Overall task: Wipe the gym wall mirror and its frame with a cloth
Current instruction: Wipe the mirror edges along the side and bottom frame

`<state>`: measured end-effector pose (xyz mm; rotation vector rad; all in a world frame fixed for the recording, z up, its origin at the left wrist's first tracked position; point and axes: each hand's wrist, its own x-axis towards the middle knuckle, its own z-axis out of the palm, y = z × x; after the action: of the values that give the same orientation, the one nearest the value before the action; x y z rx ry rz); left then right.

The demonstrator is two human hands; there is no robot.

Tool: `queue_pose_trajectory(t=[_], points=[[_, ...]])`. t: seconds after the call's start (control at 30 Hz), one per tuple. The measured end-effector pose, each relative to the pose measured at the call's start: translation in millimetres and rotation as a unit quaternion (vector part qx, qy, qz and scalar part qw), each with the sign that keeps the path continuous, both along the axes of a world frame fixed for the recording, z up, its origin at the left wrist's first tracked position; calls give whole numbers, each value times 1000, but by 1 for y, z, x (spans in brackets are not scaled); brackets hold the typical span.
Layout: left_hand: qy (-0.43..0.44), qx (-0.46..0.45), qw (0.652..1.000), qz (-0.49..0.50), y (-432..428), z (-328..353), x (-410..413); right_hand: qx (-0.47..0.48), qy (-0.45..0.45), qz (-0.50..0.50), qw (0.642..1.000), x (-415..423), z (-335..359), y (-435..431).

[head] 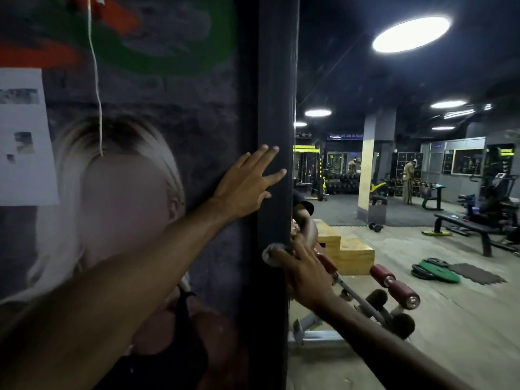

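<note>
Left hand [242, 190]: fingers [270, 150] straight, spread apart, laid flat on the dark matte vertical mirror frame [277, 88]. Nothing held.

Right hand [305, 273]: below the left fingers. Its fingers are curled round a small pale grey wadded cloth [269, 254], pressing it on the frame's face. The cloth sticks out left of the right knuckles; how much sits inside the grip cannot be told.

Right of both sets of fingers, meeting the frame's edge: large wall mirror [408, 226]. In its reflection, a bench with dark red roller pads [394, 285] shows just beyond the right fingers, and a tan wooden step box [351, 254] above that.

Left of the left fingers: dark printed wall poster [157, 88], then a thin white hanging string [97, 88], with a white paper sheet [24, 142] furthest out.
</note>
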<state>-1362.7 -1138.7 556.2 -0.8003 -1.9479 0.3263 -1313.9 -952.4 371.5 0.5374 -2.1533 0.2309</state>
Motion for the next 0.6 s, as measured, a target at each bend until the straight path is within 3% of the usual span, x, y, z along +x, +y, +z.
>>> queue_pose_trajectory(t=[0.07,0.2,0.3,0.47,0.53,0.6], points=[[2,-3,1000,-10,-3,-9,-2,11,-4,-17,1000,2,-4,5],[21,-8,1000,-20,-7,-12,-5,-39,74,-69,994,-6,35,-29],[35,-10,999,-14,-9,-20,-5,53,94,-81,991,-15,27,-47],[49,-55,997,1,-15,-58,-3,258,80,-22,963,-14,-51,-15],[61,-85,995,8,-17,-71,-3,223,53,-11,973,-7,-54,-11],[61,-93,994,18,-18,-80,-2,97,45,-27,994,-2,-41,-12]])
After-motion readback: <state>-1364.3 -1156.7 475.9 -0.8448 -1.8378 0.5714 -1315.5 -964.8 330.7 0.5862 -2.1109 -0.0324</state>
